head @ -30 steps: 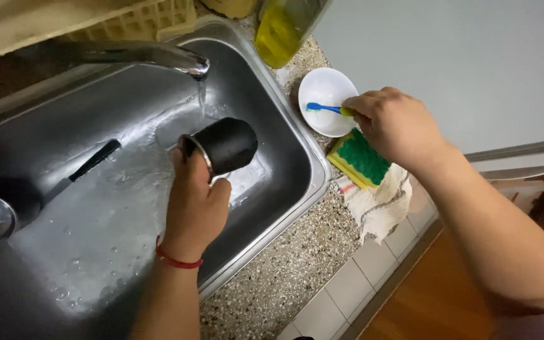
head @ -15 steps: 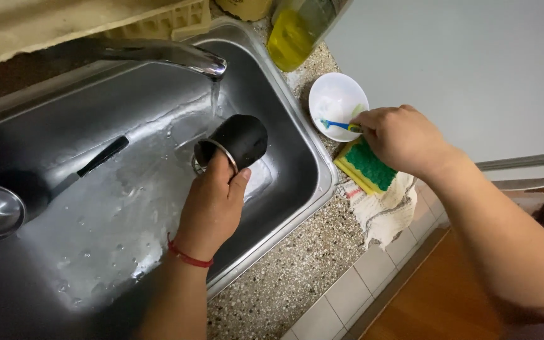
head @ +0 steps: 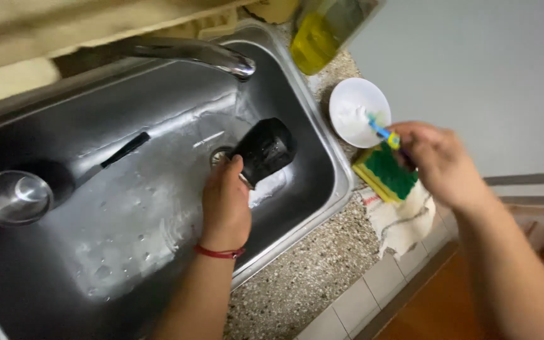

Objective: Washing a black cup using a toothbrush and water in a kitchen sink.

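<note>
My left hand holds a black cup tilted on its side over the steel sink, below the tap. A red band circles that wrist. My right hand grips a small blue and yellow brush, whose head rests over a small white bowl with foam in it. A green and yellow sponge lies on the counter just under my right hand.
A bottle of yellow liquid stands behind the bowl. A steel lid and a black-handled utensil lie in the sink's left part. A white cloth sits under the sponge on the speckled counter.
My right hand has stayed at the white bowl with the brush. My left hand keeps the cup over the sink. The view has shifted slightly.
</note>
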